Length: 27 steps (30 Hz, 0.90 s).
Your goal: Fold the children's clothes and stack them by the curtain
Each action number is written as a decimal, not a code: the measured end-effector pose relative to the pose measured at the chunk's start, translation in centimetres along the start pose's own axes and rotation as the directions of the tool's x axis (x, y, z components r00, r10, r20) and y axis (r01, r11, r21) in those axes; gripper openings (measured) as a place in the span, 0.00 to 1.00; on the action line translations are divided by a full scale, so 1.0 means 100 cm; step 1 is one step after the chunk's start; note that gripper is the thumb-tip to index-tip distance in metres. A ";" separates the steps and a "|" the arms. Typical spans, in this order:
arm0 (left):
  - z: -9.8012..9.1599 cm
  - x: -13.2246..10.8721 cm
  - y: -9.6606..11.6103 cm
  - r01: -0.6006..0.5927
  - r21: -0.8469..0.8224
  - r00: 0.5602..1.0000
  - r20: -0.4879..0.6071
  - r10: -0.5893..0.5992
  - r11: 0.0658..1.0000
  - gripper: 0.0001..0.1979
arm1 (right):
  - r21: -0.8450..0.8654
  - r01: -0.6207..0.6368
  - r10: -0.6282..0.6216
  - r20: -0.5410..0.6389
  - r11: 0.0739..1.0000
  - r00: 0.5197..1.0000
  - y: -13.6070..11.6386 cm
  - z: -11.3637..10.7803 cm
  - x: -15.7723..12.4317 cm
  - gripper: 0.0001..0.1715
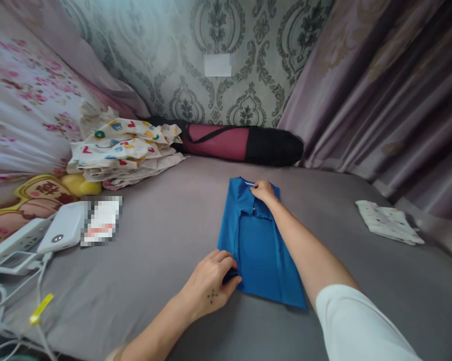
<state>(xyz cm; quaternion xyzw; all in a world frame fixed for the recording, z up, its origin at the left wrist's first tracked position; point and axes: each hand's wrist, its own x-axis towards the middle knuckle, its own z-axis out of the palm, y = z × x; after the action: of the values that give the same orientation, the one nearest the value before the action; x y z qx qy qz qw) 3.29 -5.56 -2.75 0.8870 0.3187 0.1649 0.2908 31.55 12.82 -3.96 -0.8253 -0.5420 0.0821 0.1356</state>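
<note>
A blue shirt (258, 250) lies flat on the grey bed sheet, its sides folded inward into a long shape with the collar at the far end. My left hand (214, 281) pinches the shirt's near left edge between thumb and fingers, where the cloth bunches a little. At the collar, my right hand (263, 190) has its fingers curled closed on the fabric beside the neck opening. My right forearm passes over the shirt's right side and hides part of it.
Printed cloth (124, 148) is piled at the back left, beside a maroon and black bag (241, 144). On the left lie a power bank (65, 228), a power strip (18, 243), cables and a yellow cushion (41, 200). A folded white cloth (389, 222) lies right.
</note>
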 end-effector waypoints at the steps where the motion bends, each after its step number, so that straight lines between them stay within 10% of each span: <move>1: 0.000 0.000 0.000 -0.007 0.013 1.000 0.001 0.007 1.000 0.06 | -0.001 0.010 -0.010 -0.006 1.000 1.000 -0.001 0.000 -0.001 0.16; 11: 0.005 0.002 0.004 0.023 -0.036 0.986 -0.161 -0.029 0.999 0.07 | 0.184 -0.026 0.052 -0.137 0.983 0.989 -0.008 0.003 -0.008 0.17; 21: 0.002 0.003 0.008 -0.022 -0.097 0.995 -0.095 0.013 0.995 0.13 | -0.037 -0.022 0.020 -0.048 0.999 0.999 -0.002 -0.006 -0.021 0.19; 27: -0.007 0.000 0.018 -0.188 -0.280 0.981 -0.007 0.194 0.941 0.13 | -0.178 0.299 -0.320 -0.104 0.938 0.942 -0.022 0.000 -0.027 0.26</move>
<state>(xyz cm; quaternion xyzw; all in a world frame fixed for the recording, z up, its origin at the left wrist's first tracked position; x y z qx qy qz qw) 3.78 -6.37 -1.09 0.8655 0.2017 0.2266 0.3987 28.51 11.14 -3.31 -0.7414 -0.6599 -0.0382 0.1157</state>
